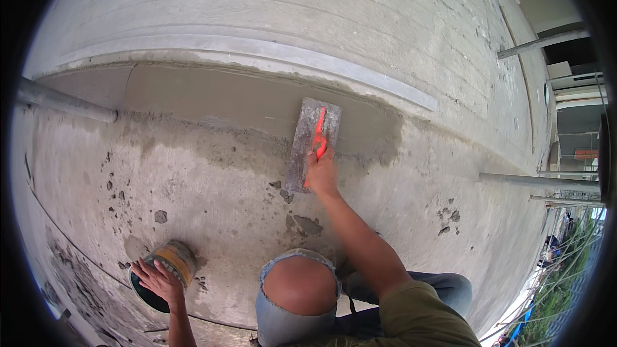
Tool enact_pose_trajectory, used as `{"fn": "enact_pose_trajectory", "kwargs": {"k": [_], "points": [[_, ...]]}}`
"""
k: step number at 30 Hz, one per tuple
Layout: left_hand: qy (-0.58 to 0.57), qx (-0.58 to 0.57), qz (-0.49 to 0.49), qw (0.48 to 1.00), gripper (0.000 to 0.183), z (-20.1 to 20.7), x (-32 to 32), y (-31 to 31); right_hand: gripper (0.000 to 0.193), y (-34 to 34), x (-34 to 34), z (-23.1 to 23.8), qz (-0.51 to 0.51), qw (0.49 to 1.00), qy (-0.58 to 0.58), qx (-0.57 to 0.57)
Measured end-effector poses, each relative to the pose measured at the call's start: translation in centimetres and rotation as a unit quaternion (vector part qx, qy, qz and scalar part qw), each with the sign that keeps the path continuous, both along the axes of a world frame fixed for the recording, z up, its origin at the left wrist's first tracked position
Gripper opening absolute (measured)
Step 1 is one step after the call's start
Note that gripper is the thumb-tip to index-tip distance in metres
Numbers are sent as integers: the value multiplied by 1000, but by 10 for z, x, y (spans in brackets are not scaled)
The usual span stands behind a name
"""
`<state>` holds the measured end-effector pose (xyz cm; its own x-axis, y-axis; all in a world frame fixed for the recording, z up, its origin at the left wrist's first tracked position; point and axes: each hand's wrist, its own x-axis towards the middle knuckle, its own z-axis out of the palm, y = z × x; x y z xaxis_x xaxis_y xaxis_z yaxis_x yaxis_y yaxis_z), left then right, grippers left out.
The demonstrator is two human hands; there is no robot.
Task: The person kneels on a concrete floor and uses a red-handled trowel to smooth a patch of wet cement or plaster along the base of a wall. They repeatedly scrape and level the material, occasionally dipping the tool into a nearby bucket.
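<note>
My right hand [323, 172] is closed around the red handle of a rectangular plastering trowel [301, 138]. Its mortar-smeared blade lies over the right part of a darker band of wet mortar [199, 95]. The band's left part looks smooth, while its lower edge is rough and patchy. At the lower left, my left hand [162, 283] has its fingers spread over the rim of a small tilted bucket [177, 259] with a yellow-orange band and a dark green inside. Whether the fingers press on the rim is hard to tell, and the bucket's contents are mostly hidden.
A long pale straight strip [270, 47] runs along the band's upper edge. Metal poles stand at the left [77, 103] and right [540, 182]. Mortar crumbs [160, 216] are scattered on the concrete. My bent knee [300, 286] is close below the trowel.
</note>
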<state>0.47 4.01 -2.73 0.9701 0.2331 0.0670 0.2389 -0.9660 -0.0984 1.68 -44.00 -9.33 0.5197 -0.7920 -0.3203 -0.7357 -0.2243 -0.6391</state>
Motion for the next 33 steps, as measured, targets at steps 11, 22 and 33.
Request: {"fn": "enact_pose_trajectory", "kwargs": {"k": [11, 22, 33], "points": [[0, 8, -3, 1000, 65, 1, -3, 8, 39, -46, -23, 51, 214, 973, -40, 74], [-4, 18, 0, 1000, 65, -1, 1, 3, 33, -164, 41, 27, 460, 848, 155, -212], [4, 42, -5, 999, 66, 5, 2, -1, 32, -191, 82, -3, 455, 854, 97, -234]]}}
